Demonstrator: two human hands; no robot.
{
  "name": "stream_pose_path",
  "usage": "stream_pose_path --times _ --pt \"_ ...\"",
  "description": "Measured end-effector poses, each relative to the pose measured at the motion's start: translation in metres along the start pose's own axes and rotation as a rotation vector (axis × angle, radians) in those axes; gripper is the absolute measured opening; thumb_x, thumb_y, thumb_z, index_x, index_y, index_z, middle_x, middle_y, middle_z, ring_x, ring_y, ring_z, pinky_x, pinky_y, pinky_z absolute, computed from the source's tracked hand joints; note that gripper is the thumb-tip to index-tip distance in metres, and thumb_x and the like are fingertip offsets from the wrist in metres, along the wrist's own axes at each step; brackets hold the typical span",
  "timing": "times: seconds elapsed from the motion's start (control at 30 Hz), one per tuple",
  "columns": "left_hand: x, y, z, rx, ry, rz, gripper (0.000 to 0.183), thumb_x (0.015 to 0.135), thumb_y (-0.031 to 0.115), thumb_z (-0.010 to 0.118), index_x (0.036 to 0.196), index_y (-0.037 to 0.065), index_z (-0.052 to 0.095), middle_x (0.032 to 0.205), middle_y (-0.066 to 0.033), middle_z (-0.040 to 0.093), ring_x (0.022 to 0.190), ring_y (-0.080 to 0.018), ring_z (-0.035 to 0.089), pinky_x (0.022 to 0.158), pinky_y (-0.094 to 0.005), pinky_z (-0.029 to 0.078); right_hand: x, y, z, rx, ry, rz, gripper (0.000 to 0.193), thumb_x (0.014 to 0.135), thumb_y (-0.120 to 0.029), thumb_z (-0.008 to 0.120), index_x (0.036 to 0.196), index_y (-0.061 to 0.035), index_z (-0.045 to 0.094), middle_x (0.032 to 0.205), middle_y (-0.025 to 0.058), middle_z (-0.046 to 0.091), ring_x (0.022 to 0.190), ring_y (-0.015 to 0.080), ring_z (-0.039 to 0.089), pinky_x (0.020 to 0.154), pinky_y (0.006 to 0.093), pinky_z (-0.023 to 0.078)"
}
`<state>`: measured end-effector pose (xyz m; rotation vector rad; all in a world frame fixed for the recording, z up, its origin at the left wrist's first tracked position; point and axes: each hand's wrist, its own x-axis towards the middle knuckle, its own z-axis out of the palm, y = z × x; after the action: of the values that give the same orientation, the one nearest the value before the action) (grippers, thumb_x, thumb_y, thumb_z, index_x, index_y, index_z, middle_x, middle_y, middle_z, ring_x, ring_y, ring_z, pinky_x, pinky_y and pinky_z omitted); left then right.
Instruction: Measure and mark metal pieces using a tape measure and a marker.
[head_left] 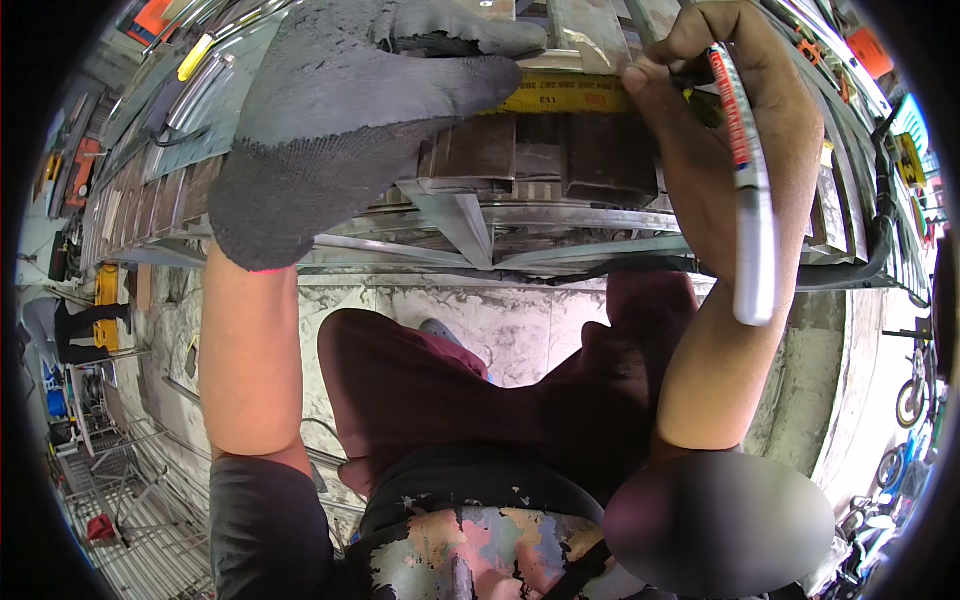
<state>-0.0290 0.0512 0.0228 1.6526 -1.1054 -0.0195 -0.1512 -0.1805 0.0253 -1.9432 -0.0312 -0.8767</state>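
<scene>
A yellow tape measure blade (565,97) stretches across dark metal bars (610,150) between my hands. My left hand (350,100), in a dark grey coated work glove, grips the blade's left part between thumb and fingers. My bare right hand (755,130) is closed, its thumb and forefinger pressed together at the blade's right part. A white marker pen (755,235) with a red label lies held in the same hand, its body pointing back toward my wrist. The marker's tip is hidden behind my fingers.
The bars rest on a metal frame (450,215) with a diagonal brace. Below lies a stained pale floor (530,330). A wire rack (130,510) stands lower left, near another person (60,330). Bicycles (905,400) are at the far right. A dark cable (885,200) hangs along the right side.
</scene>
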Motion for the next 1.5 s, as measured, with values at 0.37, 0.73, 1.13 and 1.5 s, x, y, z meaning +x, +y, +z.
stream_pose_path --times 0.37,0.73,1.13,1.5 --pt "0.006 0.02 0.005 0.017 0.01 -0.343 0.031 0.107 0.002 0.081 0.137 -0.005 0.086 0.121 -0.0119 0.088 0.11 -0.0163 0.083 0.103 -0.0304 0.066 -0.002 0.008 -0.003 0.045 0.118 -0.305 0.047 0.123 -0.039 0.071 0.132 0.0064 0.081 0.102 0.0039 0.078 0.094 0.0093 0.07 0.086 0.0248 0.055" --pt "0.009 0.044 0.01 0.101 0.037 -0.39 0.025 0.101 0.007 0.091 0.126 0.0 0.091 0.112 -0.0143 0.089 0.095 -0.017 0.084 0.084 -0.0304 0.068 0.001 0.014 0.004 0.317 0.022 -0.161 0.039 0.116 -0.034 0.083 0.123 0.003 0.074 0.095 -0.0024 0.07 0.085 0.0055 0.061 0.075 0.0233 0.049" --pt "0.009 0.035 0.006 -0.02 0.045 -0.451 0.031 0.1 0.009 0.093 0.129 -0.001 0.091 0.113 -0.0143 0.09 0.099 -0.0161 0.084 0.087 -0.0297 0.067 0.006 0.046 0.001 0.174 0.007 -0.468 0.018 0.11 -0.013 0.087 0.102 0.0016 0.079 0.092 0.0051 0.075 0.08 0.0123 0.068 0.071 0.0289 0.053" --pt "0.004 0.044 0.006 0.058 0.037 -0.401 0.029 0.101 0.008 0.093 0.128 -0.003 0.09 0.115 -0.014 0.09 0.097 -0.014 0.084 0.084 -0.0281 0.067 0.001 0.033 -0.002 0.13 -0.052 -0.445 0.014 0.11 -0.006 0.086 0.101 0.0027 0.08 0.093 0.0062 0.076 0.083 0.0125 0.07 0.074 0.0295 0.055"
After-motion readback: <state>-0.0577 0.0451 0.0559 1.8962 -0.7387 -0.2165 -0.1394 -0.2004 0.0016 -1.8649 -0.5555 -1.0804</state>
